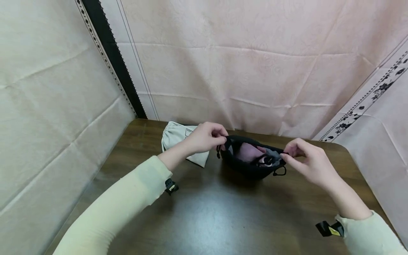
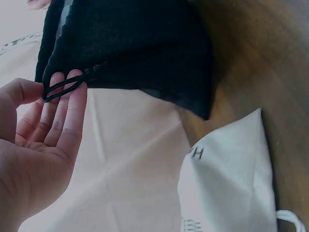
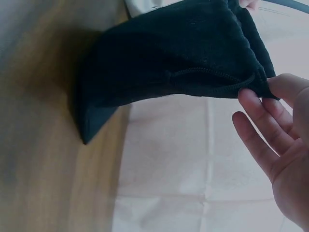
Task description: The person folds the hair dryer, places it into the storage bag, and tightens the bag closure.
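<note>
Between my two hands a black drawstring pouch (image 1: 251,171) hangs with its mouth spread wide. My left hand (image 1: 207,137) pinches the rim's left corner, and the left wrist view shows a loop of black cord (image 2: 67,87) lying across its fingers. At the opposite corner my right hand (image 1: 307,159) pinches the rim between thumb and fingers. Inside the pouch show a mauve rounded item (image 1: 248,152) and a small black-and-white piece (image 1: 266,161), partly hidden by the front wall. A second cord loop (image 1: 280,171) dangles near the right hand.
A white drawstring bag (image 1: 173,134) with dark print lies on the brown wooden table (image 1: 204,219), behind and beside the left forearm. Pale cloth curtains (image 1: 223,71) stand along the back and both sides of the table.
</note>
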The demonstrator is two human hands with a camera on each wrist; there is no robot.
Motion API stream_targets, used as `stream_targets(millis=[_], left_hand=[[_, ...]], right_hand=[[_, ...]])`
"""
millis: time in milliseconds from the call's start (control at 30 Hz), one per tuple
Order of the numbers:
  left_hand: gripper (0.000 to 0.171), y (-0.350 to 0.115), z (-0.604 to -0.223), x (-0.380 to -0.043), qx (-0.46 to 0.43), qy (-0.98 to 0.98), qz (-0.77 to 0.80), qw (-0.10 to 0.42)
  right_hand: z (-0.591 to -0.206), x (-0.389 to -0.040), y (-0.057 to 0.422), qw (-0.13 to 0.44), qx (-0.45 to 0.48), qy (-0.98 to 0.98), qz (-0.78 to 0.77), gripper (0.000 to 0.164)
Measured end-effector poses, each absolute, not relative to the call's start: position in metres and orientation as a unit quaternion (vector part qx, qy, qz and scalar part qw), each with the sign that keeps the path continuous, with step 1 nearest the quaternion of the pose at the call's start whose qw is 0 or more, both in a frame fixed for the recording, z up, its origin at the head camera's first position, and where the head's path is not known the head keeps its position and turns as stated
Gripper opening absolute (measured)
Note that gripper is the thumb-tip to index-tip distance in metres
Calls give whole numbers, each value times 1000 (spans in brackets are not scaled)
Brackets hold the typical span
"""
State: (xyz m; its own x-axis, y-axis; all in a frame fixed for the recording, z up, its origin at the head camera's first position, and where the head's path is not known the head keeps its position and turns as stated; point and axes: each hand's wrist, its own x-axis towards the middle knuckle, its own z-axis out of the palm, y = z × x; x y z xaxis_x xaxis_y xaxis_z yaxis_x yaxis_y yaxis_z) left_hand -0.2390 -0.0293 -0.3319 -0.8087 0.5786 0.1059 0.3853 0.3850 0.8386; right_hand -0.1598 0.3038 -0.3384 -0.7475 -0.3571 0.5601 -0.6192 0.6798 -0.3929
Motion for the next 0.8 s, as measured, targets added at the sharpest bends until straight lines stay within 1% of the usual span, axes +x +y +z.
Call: stream_targets(millis=[300,433,633,800], left_hand=[[10,-36,-310,-246,288,823,476,114],[8,-36,-303,-248,270,813,500,127],[9,-36,-306,-249,238,780,551,175],[10,-36,-309,-250,228,774,562,183]], right_hand=[[-318,-169,303,215,247,-897,298,24],[-317,-175,303,208,241,-898,303,20],[-330,-178,303,158,227,-907,318,11],[-335,-178,304,117,219,-914,319,8]])
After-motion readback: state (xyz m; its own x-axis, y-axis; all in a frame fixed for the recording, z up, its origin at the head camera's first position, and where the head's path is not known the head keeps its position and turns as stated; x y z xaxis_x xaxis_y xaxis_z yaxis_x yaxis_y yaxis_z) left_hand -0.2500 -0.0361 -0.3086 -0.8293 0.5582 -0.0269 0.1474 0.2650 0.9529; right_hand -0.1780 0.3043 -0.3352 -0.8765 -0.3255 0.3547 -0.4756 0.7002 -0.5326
